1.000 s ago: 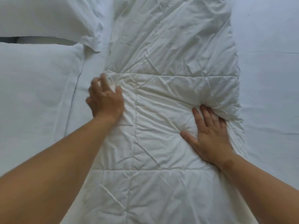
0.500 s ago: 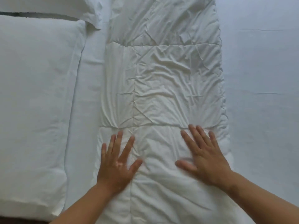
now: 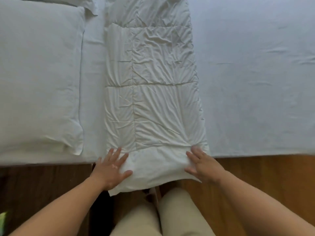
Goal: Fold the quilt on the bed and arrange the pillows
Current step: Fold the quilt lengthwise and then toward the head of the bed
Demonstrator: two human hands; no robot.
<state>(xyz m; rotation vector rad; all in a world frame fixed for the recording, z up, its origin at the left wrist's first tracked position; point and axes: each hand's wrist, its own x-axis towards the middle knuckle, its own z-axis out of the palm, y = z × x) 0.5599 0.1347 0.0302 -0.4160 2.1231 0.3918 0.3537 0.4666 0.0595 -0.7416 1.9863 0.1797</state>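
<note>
Bed [image 3: 255, 82] with a pale white sheet fills the far part of the view; sheet mostly smooth, a few light creases on the right. Near edge of the bed runs left to right. Below it is a wooden floor [image 3: 264, 181], warm brown on the right and in dark shadow on the left.

Quilt [image 3: 153, 82], white and stitched in panels, wrinkled, lies folded into a long strip running near to far down the middle of the bed. Its near end hangs over the bed edge.

Large pillow [image 3: 39, 82] lies flat at left, just beside the quilt with a strip of sheet between them. Corner of a second pillow [image 3: 88, 4] shows at the far left.

Left hand [image 3: 110, 169] lies flat on the near left corner of the quilt, fingers spread wide. Right hand [image 3: 202, 166] lies flat on the near right corner, fingers straight, slightly blurred. Neither hand grips anything.

Beige trousers [image 3: 173, 215] at near centre. Small green object [image 3: 3, 218] at the near left edge, too cropped to identify.
</note>
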